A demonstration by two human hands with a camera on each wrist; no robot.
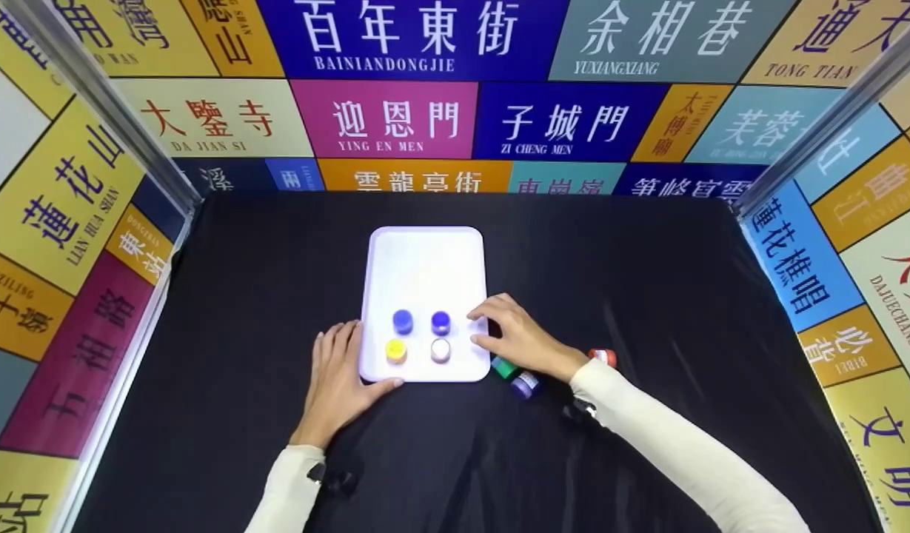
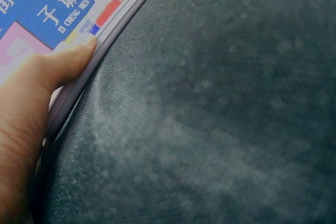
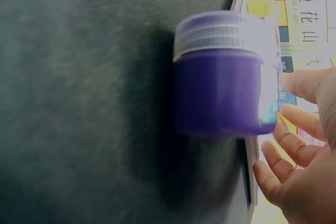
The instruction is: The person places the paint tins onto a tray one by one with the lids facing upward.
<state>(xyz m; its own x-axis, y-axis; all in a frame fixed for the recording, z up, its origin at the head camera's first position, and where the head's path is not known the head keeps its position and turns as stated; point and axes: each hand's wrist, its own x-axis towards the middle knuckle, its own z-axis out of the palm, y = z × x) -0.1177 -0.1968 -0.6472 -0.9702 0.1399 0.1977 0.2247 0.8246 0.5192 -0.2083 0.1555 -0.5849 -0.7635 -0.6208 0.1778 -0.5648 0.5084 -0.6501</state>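
Observation:
A white tray (image 1: 425, 274) lies on the black cloth with small paint jars in its near half. These are a blue jar (image 1: 403, 320), a darker blue jar (image 1: 440, 322), a yellow jar (image 1: 396, 350) and a pale-topped jar (image 1: 440, 349). My left hand (image 1: 342, 377) rests against the tray's near left corner, its fingers along the side and its thumb (image 2: 79, 56) on the near rim. Over the tray's right edge hovers my right hand (image 1: 521, 337), with fingers loosely bent and nothing visible between them. A purple jar (image 3: 223, 77) is close by that hand.
Beside the tray's near right corner lie a green jar (image 1: 503, 367) and the purple jar (image 1: 525, 385). An orange-red jar (image 1: 603, 357) is partly hidden by my right forearm. Printed wall panels (image 1: 384, 120) enclose the black-covered table (image 1: 262, 252) at the back and sides.

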